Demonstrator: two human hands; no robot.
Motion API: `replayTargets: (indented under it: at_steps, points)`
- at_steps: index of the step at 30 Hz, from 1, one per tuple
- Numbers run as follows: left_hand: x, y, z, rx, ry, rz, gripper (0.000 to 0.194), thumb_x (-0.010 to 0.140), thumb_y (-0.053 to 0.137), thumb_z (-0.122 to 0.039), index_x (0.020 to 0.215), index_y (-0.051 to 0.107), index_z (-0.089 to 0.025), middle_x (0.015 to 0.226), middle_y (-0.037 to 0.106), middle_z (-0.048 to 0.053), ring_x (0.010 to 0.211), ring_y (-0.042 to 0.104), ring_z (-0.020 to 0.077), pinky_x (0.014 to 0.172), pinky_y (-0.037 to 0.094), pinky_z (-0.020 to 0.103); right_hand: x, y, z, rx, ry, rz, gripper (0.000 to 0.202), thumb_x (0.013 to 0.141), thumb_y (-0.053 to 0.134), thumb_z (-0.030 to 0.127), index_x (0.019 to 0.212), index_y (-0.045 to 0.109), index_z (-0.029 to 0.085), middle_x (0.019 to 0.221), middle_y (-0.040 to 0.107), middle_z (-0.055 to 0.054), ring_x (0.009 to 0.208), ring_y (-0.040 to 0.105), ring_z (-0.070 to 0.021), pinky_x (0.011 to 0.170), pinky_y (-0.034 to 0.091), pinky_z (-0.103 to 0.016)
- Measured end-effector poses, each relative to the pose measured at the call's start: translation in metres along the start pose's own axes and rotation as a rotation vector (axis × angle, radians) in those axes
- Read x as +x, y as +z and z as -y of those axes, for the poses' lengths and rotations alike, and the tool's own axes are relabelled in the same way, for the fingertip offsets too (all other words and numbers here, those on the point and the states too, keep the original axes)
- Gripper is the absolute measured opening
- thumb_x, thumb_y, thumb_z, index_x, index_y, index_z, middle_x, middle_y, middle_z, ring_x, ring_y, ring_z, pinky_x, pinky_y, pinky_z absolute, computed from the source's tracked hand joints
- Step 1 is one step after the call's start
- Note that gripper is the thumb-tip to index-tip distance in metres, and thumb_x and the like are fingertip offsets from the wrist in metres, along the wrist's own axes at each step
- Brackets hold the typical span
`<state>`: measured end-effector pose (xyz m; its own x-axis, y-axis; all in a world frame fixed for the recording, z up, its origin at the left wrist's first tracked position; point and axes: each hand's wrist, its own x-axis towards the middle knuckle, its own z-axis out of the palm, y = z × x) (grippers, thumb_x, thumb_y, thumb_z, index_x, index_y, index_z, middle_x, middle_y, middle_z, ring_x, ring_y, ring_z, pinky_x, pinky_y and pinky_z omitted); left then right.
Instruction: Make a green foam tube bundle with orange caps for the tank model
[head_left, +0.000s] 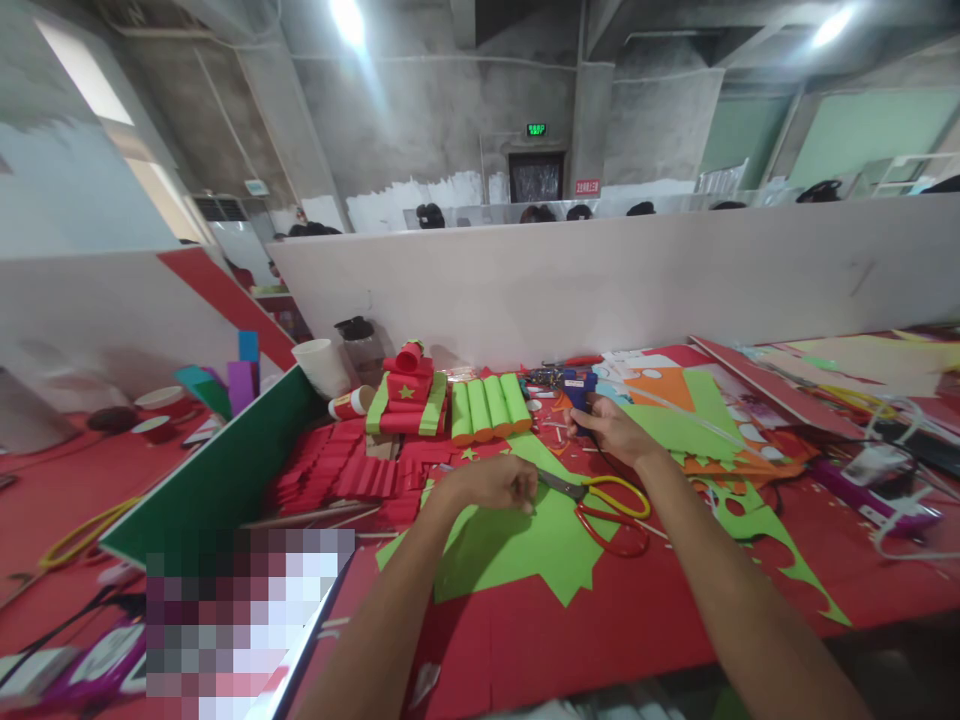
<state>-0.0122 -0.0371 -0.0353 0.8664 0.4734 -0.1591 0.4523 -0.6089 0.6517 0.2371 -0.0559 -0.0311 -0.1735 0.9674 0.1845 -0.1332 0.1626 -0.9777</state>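
Observation:
My right hand [611, 428] is wrapped round the handle of a blue glue gun [579, 388], with a clear glue stick [694, 412] reaching out behind it. Lower and to the left, my left hand [495, 484] has its fingers curled in; whatever they pinch is too small to make out. That hand hovers over or rests on a light green paper sheet [517, 555]. Scissors [592, 492] with one yellow and one red handle lie on the sheet, blades pointing at my left fingers. Behind the hands are green paper rolls [489, 408] and a red paper model [405, 395] bearing a star.
Folded red paper strips [356, 470] lie left of my left hand, beside a green board [217, 470]. A white cup [322, 365] and a dark-lidded jug [361, 345] stand behind. Green paper offcuts [757, 530] lie at right. A white partition [600, 285] closes the table's back.

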Motion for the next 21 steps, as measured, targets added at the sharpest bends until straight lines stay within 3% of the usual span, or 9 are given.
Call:
replayTargets:
  at_steps: [2, 4, 6, 8, 11, 15, 21]
  points:
    - [-0.006, -0.01, 0.001, 0.044, -0.022, -0.15, 0.016, 0.08, 0.063, -0.031, 0.088, 0.067, -0.018, 0.079, 0.066, 0.003, 0.067, 0.059, 0.0148, 0.056, 0.04, 0.023, 0.001, 0.0, -0.002, 0.003, -0.01, -0.002, 0.027, 0.075, 0.078, 0.038, 0.085, 0.062, 0.019, 0.071, 0.066, 0.0, 0.061, 0.06, -0.0132, 0.054, 0.044, -0.025]
    - [-0.014, -0.022, 0.005, 0.081, -0.081, -0.417, 0.016, 0.084, 0.054, -0.026, 0.091, 0.065, -0.017, 0.084, 0.067, 0.004, 0.072, 0.059, 0.0161, 0.061, 0.042, 0.024, 0.001, -0.001, -0.003, 0.002, -0.01, -0.002, 0.026, 0.076, 0.077, 0.037, 0.083, 0.061, 0.019, 0.072, 0.065, 0.0, 0.062, 0.059, -0.0128, 0.058, 0.045, -0.025]
    - [-0.021, -0.034, 0.014, 0.143, -0.199, -0.673, 0.016, 0.083, 0.051, -0.02, 0.093, 0.062, -0.017, 0.089, 0.066, 0.005, 0.077, 0.06, 0.0171, 0.065, 0.044, 0.025, 0.002, 0.0, -0.005, -0.019, 0.001, -0.01, 0.026, 0.076, 0.076, 0.037, 0.082, 0.06, 0.018, 0.072, 0.064, 0.001, 0.064, 0.058, -0.0128, 0.061, 0.045, -0.026]
    - [-0.027, -0.041, 0.024, 0.242, -0.332, -0.827, 0.022, 0.079, 0.05, -0.013, 0.098, 0.06, -0.016, 0.093, 0.065, 0.007, 0.082, 0.06, 0.0182, 0.069, 0.044, 0.026, 0.003, 0.0, -0.007, -0.034, 0.006, -0.035, 0.028, 0.074, 0.077, 0.037, 0.084, 0.06, 0.018, 0.074, 0.064, 0.001, 0.066, 0.058, -0.0131, 0.064, 0.045, -0.026]
    - [-0.033, -0.044, 0.035, 0.351, -0.484, -0.831, 0.032, 0.076, 0.049, -0.008, 0.106, 0.057, -0.016, 0.097, 0.065, 0.009, 0.089, 0.061, 0.0202, 0.071, 0.044, 0.027, 0.005, 0.0, -0.01, -0.047, -0.017, -0.058, 0.031, 0.071, 0.078, 0.034, 0.091, 0.061, 0.019, 0.082, 0.065, 0.0, 0.073, 0.058, -0.014, 0.071, 0.045, -0.027]
    - [-0.033, -0.039, 0.035, 0.408, -0.591, -0.692, 0.042, 0.076, 0.051, -0.009, 0.118, 0.051, -0.017, 0.105, 0.065, 0.011, 0.093, 0.064, 0.0239, 0.073, 0.046, 0.03, 0.008, 0.0, -0.014, -0.144, -0.069, -0.092, 0.028, 0.071, 0.075, 0.032, 0.092, 0.063, 0.019, 0.086, 0.067, 0.0, 0.079, 0.059, -0.0159, 0.078, 0.044, -0.029]
    - [-0.029, -0.031, 0.033, 0.509, -0.652, -0.586, 0.056, 0.078, 0.048, -0.006, 0.133, 0.04, -0.018, 0.111, 0.066, 0.016, 0.101, 0.065, 0.0297, 0.079, 0.047, 0.034, 0.015, 0.006, -0.026, -0.346, -0.018, -0.287, 0.028, 0.072, 0.074, 0.042, 0.084, 0.065, 0.018, 0.069, 0.066, 0.001, 0.063, 0.057, -0.0161, 0.067, 0.044, -0.03]
